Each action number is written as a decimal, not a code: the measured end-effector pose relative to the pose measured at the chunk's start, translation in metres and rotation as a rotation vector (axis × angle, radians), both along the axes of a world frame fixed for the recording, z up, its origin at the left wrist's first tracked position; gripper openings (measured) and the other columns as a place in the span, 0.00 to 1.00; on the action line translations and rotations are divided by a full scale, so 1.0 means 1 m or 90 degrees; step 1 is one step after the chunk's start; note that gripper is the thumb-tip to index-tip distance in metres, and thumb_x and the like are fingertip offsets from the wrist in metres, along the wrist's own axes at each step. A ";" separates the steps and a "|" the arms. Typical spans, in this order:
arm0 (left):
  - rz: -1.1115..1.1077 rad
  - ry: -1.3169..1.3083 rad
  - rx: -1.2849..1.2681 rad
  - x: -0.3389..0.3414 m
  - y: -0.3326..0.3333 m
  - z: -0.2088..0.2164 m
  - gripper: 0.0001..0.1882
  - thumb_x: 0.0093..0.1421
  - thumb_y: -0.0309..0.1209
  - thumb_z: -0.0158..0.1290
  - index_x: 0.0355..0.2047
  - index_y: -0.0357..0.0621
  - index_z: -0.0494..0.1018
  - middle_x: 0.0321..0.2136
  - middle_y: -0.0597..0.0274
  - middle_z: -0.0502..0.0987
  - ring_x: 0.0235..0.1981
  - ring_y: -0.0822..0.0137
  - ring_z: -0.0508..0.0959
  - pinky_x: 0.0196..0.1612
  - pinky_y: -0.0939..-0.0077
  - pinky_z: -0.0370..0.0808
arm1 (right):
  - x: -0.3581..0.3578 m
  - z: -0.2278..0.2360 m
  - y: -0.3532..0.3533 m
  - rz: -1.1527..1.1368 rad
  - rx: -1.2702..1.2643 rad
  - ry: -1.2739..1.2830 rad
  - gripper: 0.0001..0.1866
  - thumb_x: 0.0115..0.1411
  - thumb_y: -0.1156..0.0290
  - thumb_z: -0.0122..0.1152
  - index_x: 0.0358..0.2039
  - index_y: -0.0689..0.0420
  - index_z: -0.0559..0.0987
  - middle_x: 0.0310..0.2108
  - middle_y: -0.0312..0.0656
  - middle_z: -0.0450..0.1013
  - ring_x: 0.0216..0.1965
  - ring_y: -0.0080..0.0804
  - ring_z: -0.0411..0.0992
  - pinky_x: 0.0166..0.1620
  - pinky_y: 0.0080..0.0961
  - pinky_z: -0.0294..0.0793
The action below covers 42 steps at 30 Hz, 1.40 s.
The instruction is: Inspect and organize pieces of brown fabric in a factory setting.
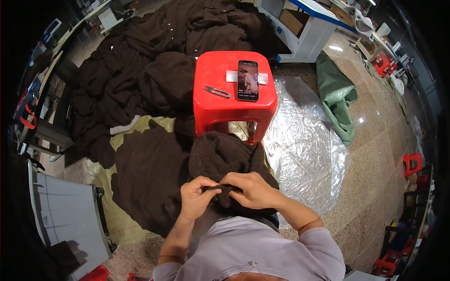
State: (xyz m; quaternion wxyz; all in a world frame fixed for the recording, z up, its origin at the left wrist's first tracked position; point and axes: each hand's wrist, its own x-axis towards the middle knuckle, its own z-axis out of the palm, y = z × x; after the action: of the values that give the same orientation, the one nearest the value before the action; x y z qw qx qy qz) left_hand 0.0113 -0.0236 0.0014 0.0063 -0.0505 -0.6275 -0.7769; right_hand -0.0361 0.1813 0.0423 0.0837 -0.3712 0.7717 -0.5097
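Note:
A dark brown knitted garment (225, 154) lies bunched in my lap. My left hand (197, 196) pinches a fold of its near edge between thumb and fingers. My right hand (253, 189) grips the same edge just to the right, fingertips nearly touching the left hand. Directly ahead stands a red plastic stool (215, 105). On its seat lie a phone (247, 79) with a lit screen, leaning on a small white holder, and a pair of small thread snips (217, 92).
A big heap of dark brown knitwear (154, 56) covers the floor ahead and to the left, over a yellow-green sheet (105, 173). Clear plastic sheeting (304, 140) and a green bag (337, 93) lie to the right. A white worktable (304, 33) stands behind; more red stools (412, 164) stand far right.

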 end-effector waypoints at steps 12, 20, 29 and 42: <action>0.303 0.279 -0.243 0.008 0.036 -0.002 0.09 0.53 0.09 0.56 0.32 0.32 0.76 0.27 0.52 0.81 0.27 0.59 0.82 0.32 0.73 0.79 | 0.024 -0.031 -0.029 -0.257 -0.104 0.269 0.13 0.43 0.81 0.68 0.30 0.62 0.74 0.21 0.43 0.66 0.19 0.39 0.69 0.22 0.32 0.68; 0.210 0.196 -0.219 0.003 0.033 0.002 0.13 0.60 0.12 0.54 0.42 0.34 0.81 0.32 0.55 0.82 0.32 0.65 0.81 0.38 0.79 0.76 | 0.017 -0.050 -0.031 -0.331 -0.077 0.396 0.24 0.36 0.87 0.64 0.40 0.67 0.77 0.22 0.43 0.65 0.19 0.40 0.66 0.23 0.32 0.67; -0.014 0.120 -0.371 -0.017 -0.003 0.002 0.49 0.43 0.22 0.69 0.68 0.47 0.63 0.57 0.48 0.74 0.45 0.53 0.81 0.49 0.65 0.79 | 0.008 -0.049 -0.012 -0.318 -0.072 0.495 0.23 0.39 0.86 0.65 0.41 0.65 0.79 0.25 0.42 0.70 0.21 0.37 0.70 0.24 0.30 0.68; -0.699 -0.039 -0.511 -0.024 -0.018 0.026 0.29 0.56 0.37 0.65 0.55 0.39 0.70 0.54 0.48 0.75 0.55 0.59 0.75 0.54 0.63 0.72 | 0.015 0.017 -0.005 0.051 -0.027 0.211 0.21 0.49 0.70 0.69 0.46 0.56 0.81 0.40 0.40 0.77 0.39 0.41 0.77 0.41 0.34 0.75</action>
State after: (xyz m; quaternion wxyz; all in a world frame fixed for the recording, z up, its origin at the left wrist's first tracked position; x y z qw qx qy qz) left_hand -0.0129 -0.0419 0.0270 -0.4261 -0.3384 -0.7503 -0.3755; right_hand -0.0212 0.1763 0.0589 -0.0321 -0.4822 0.7484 -0.4543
